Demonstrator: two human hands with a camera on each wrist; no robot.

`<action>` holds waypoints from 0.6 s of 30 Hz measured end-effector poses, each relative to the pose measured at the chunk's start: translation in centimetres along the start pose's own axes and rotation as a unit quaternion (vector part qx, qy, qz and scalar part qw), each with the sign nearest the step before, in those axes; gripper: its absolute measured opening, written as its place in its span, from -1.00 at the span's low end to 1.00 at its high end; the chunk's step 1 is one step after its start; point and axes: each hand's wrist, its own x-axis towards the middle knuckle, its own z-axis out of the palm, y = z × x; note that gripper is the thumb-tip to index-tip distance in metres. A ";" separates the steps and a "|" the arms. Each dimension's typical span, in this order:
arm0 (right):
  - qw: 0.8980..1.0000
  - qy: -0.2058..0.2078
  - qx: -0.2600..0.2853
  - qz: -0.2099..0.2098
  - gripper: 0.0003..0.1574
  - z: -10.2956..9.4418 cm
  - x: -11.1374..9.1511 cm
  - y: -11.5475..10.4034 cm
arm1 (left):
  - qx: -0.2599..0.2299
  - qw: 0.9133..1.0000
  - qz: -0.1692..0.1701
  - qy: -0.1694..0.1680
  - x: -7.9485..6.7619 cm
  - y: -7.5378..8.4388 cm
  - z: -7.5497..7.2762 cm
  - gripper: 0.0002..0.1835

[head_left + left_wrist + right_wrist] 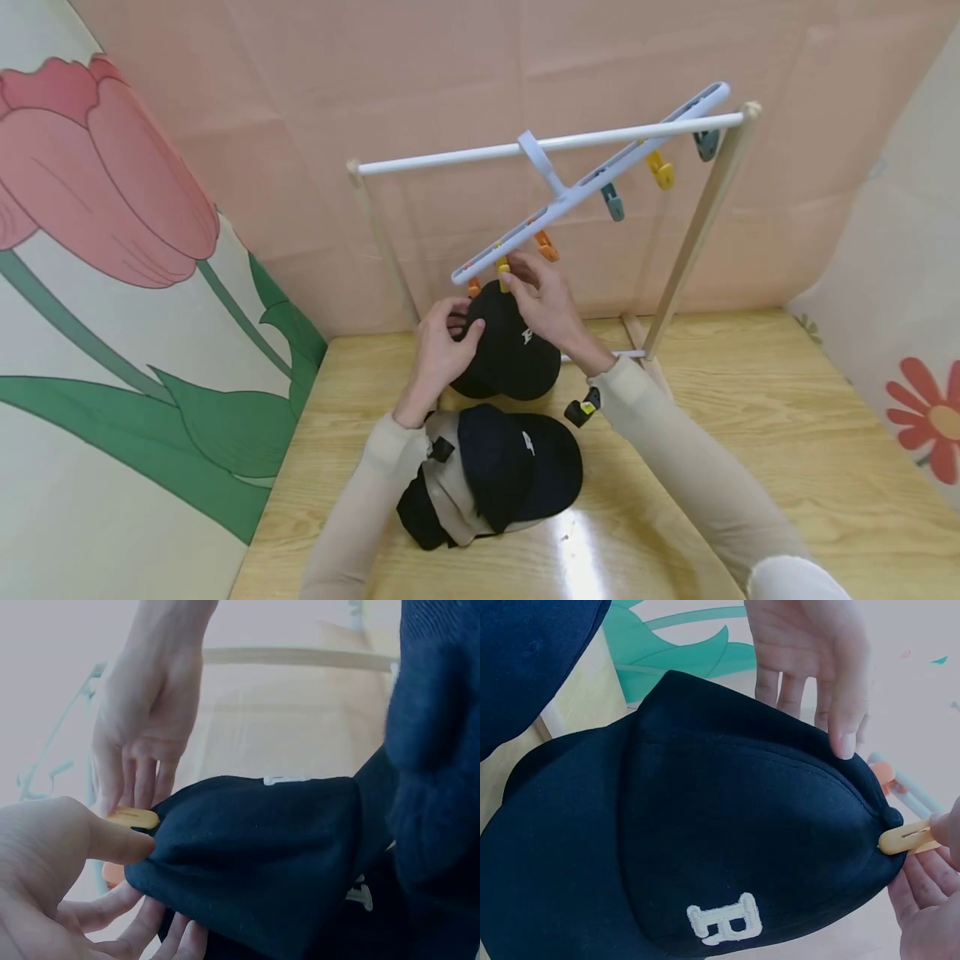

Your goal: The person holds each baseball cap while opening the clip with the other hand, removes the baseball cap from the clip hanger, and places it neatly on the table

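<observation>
Your pale sleeves come in nearest. Between them, closer to the tabletop's left edge than its right, lies a loose pile: a navy cap uppermost, a beige cap and black fabric beneath, probably heaped there for easy reach.

Beyond the pile, your left hand grasps the black cap by its crown, thumb on one side and fingers on the other. That grip seems meant to steady the cloth, brim down, at the clip's height. Your right hand pinches the yellow clip at the crown's peak, beside the button, presumably to work it (whether it has bitten the fabric, you can't tell from here).

Just above, the clip hanger slants away, its hook over the white rod, so the rack takes the weight and leaves both hands free. Farther along it, a teal clip and a second yellow clip hold nothing. The rack stands toward the tabletop's far edge, before a pink backdrop. No container shows.
</observation>
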 end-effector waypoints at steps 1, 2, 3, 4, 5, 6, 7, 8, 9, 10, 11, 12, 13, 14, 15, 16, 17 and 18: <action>1.000 0.001 -0.001 0.001 -0.58 0.0 0.0 0.0 | 0.000 1.000 0.000 0.000 0.0 0.0 0.1 -0.66; 1.000 0.002 -0.001 0.002 -0.59 -0.1 0.0 0.0 | 0.000 1.000 -0.001 0.000 0.0 0.1 0.1 -0.67; 1.000 0.002 0.000 0.004 -0.60 -0.1 0.0 0.0 | -0.001 1.000 -0.001 0.000 0.0 0.1 0.2 -0.68; 1.000 0.001 0.002 0.005 -0.60 -0.1 0.1 -0.1 | 0.000 1.000 -0.002 0.000 0.0 0.1 0.2 -0.70; 1.000 0.001 0.003 0.006 -0.60 -0.1 0.1 -0.1 | 0.000 1.000 -0.003 0.000 0.0 0.2 0.3 -0.71; 1.000 0.000 0.004 0.006 -0.61 -0.1 0.1 -0.1 | 0.000 1.000 -0.005 0.000 0.0 0.2 0.3 -0.72; 1.000 0.000 0.005 0.007 -0.61 -0.1 0.1 -0.1 | -0.001 1.000 -0.008 0.000 0.0 0.3 0.3 -0.73; 1.000 0.000 0.005 0.007 -0.62 -0.1 0.1 -0.1 | 0.000 1.000 -0.010 0.000 0.0 0.3 0.4 -0.74; 1.000 0.000 0.005 0.008 -0.62 -0.1 0.1 -0.1 | -0.001 1.000 -0.012 0.000 0.0 0.4 0.4 -0.75; 1.000 -0.001 0.004 0.007 -0.63 -0.1 0.1 -0.1 | -0.002 1.000 -0.015 -0.001 0.0 0.4 0.4 -0.75; 1.000 -0.001 0.003 0.007 -0.63 -0.1 0.1 -0.1 | -0.003 1.000 -0.017 -0.002 0.0 0.5 0.5 -0.76; 1.000 -0.001 0.003 0.007 -0.63 -0.2 0.1 -0.2 | -0.005 1.000 -0.020 -0.003 0.0 0.6 0.5 -0.76; 1.000 -0.001 0.002 0.006 -0.63 -0.2 0.1 -0.2 | -0.007 1.000 -0.022 -0.005 0.0 0.6 0.5 -0.77; 1.000 -0.002 0.002 0.005 -0.63 -0.1 0.1 -0.1 | -0.009 1.000 -0.023 -0.007 0.0 0.6 0.6 -0.77; 1.000 -0.002 0.001 0.004 -0.63 -0.1 0.1 -0.1 | -0.012 1.000 -0.024 -0.009 0.0 0.7 0.6 -0.76; 1.000 -0.003 0.001 0.004 -0.63 -0.1 0.1 -0.1 | -0.013 1.000 -0.025 -0.011 0.1 0.6 0.7 -0.76; 1.000 -0.004 0.000 0.004 -0.63 -0.1 0.1 -0.1 | -0.016 0.999 -0.025 -0.012 0.1 0.6 0.7 -0.75; 1.000 -0.004 -0.001 0.004 -0.63 -0.1 0.2 -0.1 | -0.018 0.999 -0.024 -0.014 0.2 0.6 0.8 -0.75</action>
